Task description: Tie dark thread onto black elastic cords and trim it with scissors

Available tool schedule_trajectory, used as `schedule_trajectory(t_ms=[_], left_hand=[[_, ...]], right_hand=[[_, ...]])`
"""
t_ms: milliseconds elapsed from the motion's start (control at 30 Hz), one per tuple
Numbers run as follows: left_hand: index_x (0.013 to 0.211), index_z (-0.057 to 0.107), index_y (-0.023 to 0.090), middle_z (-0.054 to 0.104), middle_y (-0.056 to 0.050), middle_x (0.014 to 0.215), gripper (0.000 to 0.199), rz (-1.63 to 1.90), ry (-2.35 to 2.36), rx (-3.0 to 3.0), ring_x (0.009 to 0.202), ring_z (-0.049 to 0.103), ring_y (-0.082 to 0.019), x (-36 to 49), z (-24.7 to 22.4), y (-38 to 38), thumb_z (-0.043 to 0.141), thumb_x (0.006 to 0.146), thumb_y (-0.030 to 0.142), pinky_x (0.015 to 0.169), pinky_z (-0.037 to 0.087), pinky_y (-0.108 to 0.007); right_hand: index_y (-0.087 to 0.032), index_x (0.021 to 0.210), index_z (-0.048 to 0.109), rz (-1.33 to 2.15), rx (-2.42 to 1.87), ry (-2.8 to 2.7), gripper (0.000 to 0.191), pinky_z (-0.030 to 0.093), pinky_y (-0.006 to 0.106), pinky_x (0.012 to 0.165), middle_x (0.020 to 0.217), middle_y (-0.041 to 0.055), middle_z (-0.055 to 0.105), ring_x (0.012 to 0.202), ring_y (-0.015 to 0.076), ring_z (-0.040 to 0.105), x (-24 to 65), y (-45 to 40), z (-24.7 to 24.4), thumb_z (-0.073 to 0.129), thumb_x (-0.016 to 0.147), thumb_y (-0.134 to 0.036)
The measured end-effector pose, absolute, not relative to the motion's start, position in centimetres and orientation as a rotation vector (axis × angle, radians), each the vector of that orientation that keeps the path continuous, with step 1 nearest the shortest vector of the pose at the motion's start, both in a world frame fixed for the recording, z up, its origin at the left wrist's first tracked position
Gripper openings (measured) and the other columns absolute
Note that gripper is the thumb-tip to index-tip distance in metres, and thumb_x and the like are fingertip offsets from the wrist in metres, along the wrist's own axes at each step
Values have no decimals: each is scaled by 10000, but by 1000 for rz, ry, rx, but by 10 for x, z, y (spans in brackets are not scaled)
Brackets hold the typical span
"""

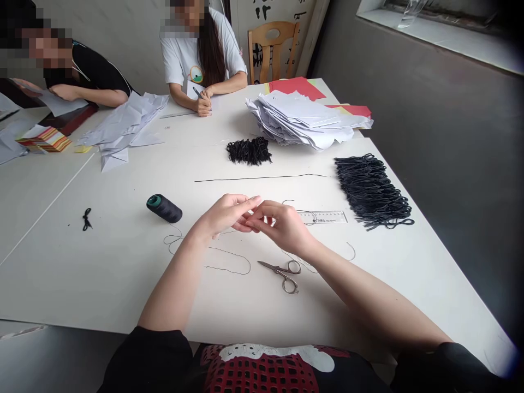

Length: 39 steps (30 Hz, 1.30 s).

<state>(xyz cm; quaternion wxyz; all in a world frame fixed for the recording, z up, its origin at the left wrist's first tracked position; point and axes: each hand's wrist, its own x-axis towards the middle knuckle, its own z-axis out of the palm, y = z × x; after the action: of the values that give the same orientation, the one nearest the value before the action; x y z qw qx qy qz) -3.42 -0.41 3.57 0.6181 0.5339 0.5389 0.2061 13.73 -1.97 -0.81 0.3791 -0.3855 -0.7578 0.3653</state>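
My left hand (227, 214) and my right hand (280, 226) meet above the white table (102, 284), fingertips pinched together on a thin black thread (227, 252). Loose loops of it lie on the table beneath and beside both hands. Just below my right hand rest steel scissors (284, 275), closed and untouched. A dark thread spool (164, 208) lies on its side left of my left hand. A clear ruler (323, 217) lies right of my right hand, partly under thread. Beyond it lies a wide bundle of black elastic loops (370, 191).
A smaller black loop bunch (249, 151), a straight black cord (262, 177) and a small knotted cord (87, 219) lie on the table. Farther off are a white paper stack (303, 120) and red sheets (297, 87). Two co-workers (200, 60) sit across the table handling paper.
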Motion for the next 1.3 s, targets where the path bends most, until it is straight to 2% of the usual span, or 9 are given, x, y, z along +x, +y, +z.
schedule_trajectory(t_ms=[100, 233, 433, 633, 833, 967, 1133, 1200, 1300], left_hand=[[818, 729, 151, 749, -86, 830, 336, 496, 1159, 1303, 843, 724, -205, -37, 34, -3, 783, 715, 466, 796, 564, -294], [768, 751, 159, 744, -80, 784, 254, 605, 1162, 1352, 784, 718, -185, -36, 34, -5, 797, 711, 402, 740, 566, -275], [790, 717, 177, 710, -39, 738, 255, 804, 1285, 1414, 618, 634, -128, -32, 33, -4, 713, 779, 432, 620, 507, -250], [785, 747, 223, 650, -60, 1194, 134, 1147, 1566, 1561, 1216, 543, -232, -28, 19, 3, 704, 786, 349, 1048, 390, -353], [790, 705, 212, 578, -55, 1363, 139, 1368, 1466, 1578, 1331, 471, -234, -13, 25, -11, 641, 850, 321, 1135, 316, -382], [795, 632, 211, 692, -47, 1188, 155, 1260, 1130, 1312, 1194, 590, -213, 3, 31, -24, 587, 873, 337, 1042, 426, -376], [720, 527, 202, 691, 1, 838, 213, 1048, 901, 879, 799, 664, -123, 15, 26, -30, 564, 867, 351, 826, 521, -291], [739, 559, 199, 644, 22, 724, 192, 1010, 890, 842, 560, 546, -60, 16, 25, -31, 575, 868, 341, 652, 494, -231], [775, 630, 206, 540, 49, 606, 167, 991, 918, 889, 412, 275, -28, 17, 24, -32, 612, 855, 351, 426, 298, -208]], right_hand=[[-160, 757, 691, 870, -1051, -1812, 189, 435, 264, 594, 773, 46, 668, 671, 130, 564, 148, -15, 0, 624, 882, -285], [-165, 831, 720, 895, -1104, -1899, 228, 464, 283, 625, 819, 57, 698, 707, 152, 607, 174, 2, 13, 623, 882, -365], [-147, 1005, 697, 427, -1632, -2337, 186, 485, 341, 754, 1004, 110, 659, 857, 204, 617, 218, 43, -23, 558, 886, -180], [-115, 940, 640, 305, -1746, -2340, 175, 476, 389, 794, 1028, 173, 591, 995, 282, 545, 224, 55, -72, 472, 902, -141], [-111, 933, 595, 327, -1491, -2541, 211, 475, 392, 828, 984, 152, 596, 942, 257, 531, 211, 40, -38, 390, 923, -61], [-150, 967, 539, 248, -1025, -2519, 127, 489, 366, 805, 984, 115, 584, 923, 222, 527, 199, 8, 15, 412, 970, -144], [-177, 930, 498, 41, -792, -2434, 122, 481, 328, 691, 930, 92, 581, 843, 200, 526, 190, -18, 52, 398, 992, -147], [-176, 917, 493, -49, -812, -2429, 120, 474, 331, 688, 914, 90, 574, 814, 198, 510, 190, -18, 54, 407, 985, -127], [-174, 925, 493, -106, -835, -2429, 114, 473, 340, 700, 925, 95, 574, 797, 197, 497, 193, -15, 53, 410, 987, -126]])
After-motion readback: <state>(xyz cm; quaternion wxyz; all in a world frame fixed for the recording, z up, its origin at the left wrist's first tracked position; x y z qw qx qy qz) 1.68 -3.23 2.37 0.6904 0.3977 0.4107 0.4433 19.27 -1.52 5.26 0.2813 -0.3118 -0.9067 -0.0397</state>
